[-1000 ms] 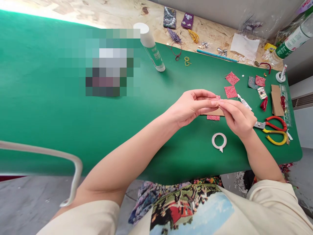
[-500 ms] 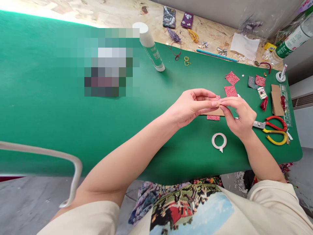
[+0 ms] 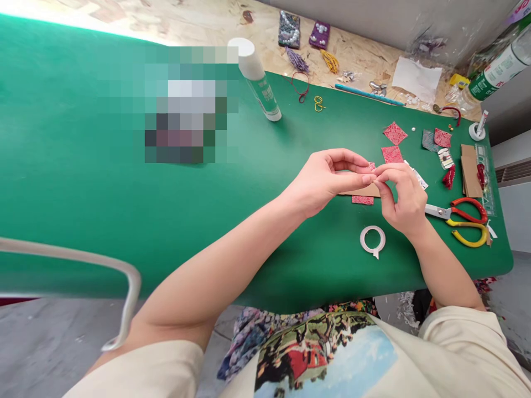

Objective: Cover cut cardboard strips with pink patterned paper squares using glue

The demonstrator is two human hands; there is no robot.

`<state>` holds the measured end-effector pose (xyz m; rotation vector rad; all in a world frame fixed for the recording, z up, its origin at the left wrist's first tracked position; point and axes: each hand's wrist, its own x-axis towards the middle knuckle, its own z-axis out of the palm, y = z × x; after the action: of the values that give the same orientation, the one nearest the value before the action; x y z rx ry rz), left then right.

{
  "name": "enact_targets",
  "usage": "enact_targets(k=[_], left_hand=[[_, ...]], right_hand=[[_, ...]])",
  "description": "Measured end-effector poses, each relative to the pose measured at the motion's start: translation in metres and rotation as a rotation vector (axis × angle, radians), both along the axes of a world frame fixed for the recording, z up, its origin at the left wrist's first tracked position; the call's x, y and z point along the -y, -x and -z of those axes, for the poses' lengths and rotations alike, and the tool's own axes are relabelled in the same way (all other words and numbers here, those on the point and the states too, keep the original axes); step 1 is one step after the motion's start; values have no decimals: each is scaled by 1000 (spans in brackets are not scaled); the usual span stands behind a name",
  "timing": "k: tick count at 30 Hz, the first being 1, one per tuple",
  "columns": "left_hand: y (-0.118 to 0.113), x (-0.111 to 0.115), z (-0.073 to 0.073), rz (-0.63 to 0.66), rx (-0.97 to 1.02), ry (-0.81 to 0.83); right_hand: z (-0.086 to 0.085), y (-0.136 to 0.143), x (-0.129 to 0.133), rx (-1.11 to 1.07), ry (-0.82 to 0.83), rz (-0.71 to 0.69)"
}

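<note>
My left hand (image 3: 326, 181) reaches in from the left, thumb and fingertips drawn together. Its tips meet those of my right hand (image 3: 401, 194), which is closed in a pinch. Whatever lies between the fingertips is too small or too hidden to make out. Just behind them shows a bit of red patterned fabric (image 3: 371, 166); whether it is held, I cannot tell. Below the hands lies a brown card strip (image 3: 365, 190), partly covered, with a red patterned fabric piece (image 3: 362, 200) at its lower edge. A roll of white tape (image 3: 365, 246) rests nearer to me.
Scissors with red and yellow handles (image 3: 468, 213) lie right of my right hand. Beyond are red fabric squares (image 3: 395, 133), a blue pencil (image 3: 369, 95) and brown card pieces (image 3: 470, 171). A white-capped glue stick (image 3: 260, 83) stands on the green mat (image 3: 249, 166).
My right hand has shifted slightly left and its fingers have curled more, uncovering more of a white marked strip behind it. The left hand stays nearly in place.
</note>
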<state>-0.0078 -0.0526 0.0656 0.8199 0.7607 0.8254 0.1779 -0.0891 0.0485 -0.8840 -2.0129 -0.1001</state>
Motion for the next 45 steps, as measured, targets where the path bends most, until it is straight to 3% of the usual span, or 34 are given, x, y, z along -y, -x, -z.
enact_targets(k=[13, 19, 23, 29, 33, 40, 45], left_hand=[[-1, 0, -3, 36, 46, 83], [-1, -2, -2, -4, 75, 66], [-1, -3, -2, -30, 101, 78], [-1, -4, -2, -25, 116, 103], [-1, -4, -1, -28, 128, 113], [-2, -3, -1, -25, 116, 104], [-1, -4, -3, -46, 22, 10]], right_hand=[[-5, 1, 5, -233, 209, 21], [-5, 4, 7, -523, 306, 7], [-11, 0, 5, -696, 503, 98], [-13, -9, -5, -932, 718, 91], [-15, -11, -7, -963, 843, 70], [-12, -11, -7, -931, 799, 5], [-12, -15, -8, -741, 646, 132]])
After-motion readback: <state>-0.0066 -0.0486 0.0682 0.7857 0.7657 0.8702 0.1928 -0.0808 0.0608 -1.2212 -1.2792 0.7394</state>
